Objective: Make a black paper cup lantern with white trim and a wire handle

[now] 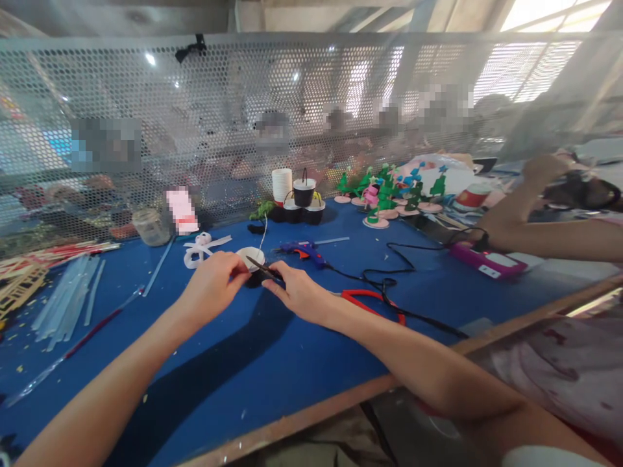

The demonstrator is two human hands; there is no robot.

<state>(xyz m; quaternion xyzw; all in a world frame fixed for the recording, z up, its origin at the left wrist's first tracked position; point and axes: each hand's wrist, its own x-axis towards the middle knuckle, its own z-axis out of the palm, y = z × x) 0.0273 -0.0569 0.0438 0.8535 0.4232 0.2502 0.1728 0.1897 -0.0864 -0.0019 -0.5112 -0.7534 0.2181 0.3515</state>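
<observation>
In the middle of the head view, my left hand (219,275) pinches the near-left rim of a small cup (248,253), white inside with a dark outer side. A thin white stem (264,235) rises from the cup's far edge. My right hand (299,288) is closed around a dark, pointed tool (265,268), its tip reaching over the cup's rim; I cannot tell whether it is tweezers or scissors. Just beyond the right hand lies a blue glue gun (304,251) with an orange trigger. Red-handled pliers or scissors (372,298) rest partly behind my right forearm.
Black cups (304,194) and a stack of white cups (281,185) stand along the perforated screen (219,130). Several green tree figures (384,194) are at back right. Glue sticks (68,298) lie left. A black cable (389,285) and another person's arm (535,233) occupy the right.
</observation>
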